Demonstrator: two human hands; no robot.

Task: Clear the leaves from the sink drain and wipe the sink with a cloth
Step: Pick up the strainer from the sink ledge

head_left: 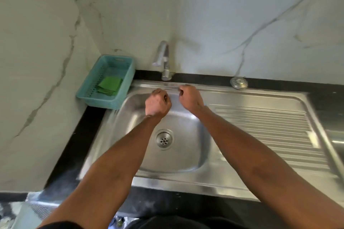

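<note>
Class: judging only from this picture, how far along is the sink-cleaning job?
Done: the drain shows no leaves, and its strainer sits on the counter. In hand: nothing visible; left hand and right hand are fisted over the sink. Left: wiping; green cloth lies in the basket.

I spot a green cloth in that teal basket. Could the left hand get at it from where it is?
Probably yes: the green cloth lies uncovered in the open-topped teal basket, just left of the left hand, with nothing between them.
</note>
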